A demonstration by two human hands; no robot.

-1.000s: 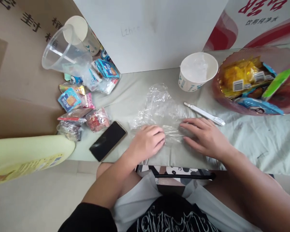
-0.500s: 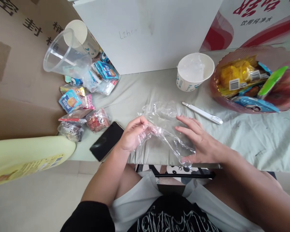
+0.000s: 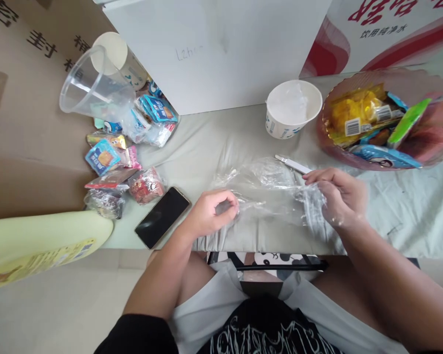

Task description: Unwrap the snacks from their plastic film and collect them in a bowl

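A crumpled clear plastic bag (image 3: 269,194) is stretched out above the pale green cloth near the table's front edge. My left hand (image 3: 210,216) pinches its left end with curled fingers. My right hand (image 3: 335,196) grips its right end, the film bunched round the fingers. A white paper bowl (image 3: 293,110) with clear film inside stands behind the bag. A white flat tool (image 3: 291,163) lies between the bowl and my right hand.
A black phone (image 3: 162,216) lies left of my left hand. Several snack packets (image 3: 125,157) and a clear plastic cup (image 3: 92,91) are piled at the back left. A red bag of snacks (image 3: 384,123) sits at the right. A white box (image 3: 221,49) stands behind.
The bag lay flat under both hands a second ago. My left hand lifted one end, then my right hand took the other and moved right, so the bag is pulled out between them.
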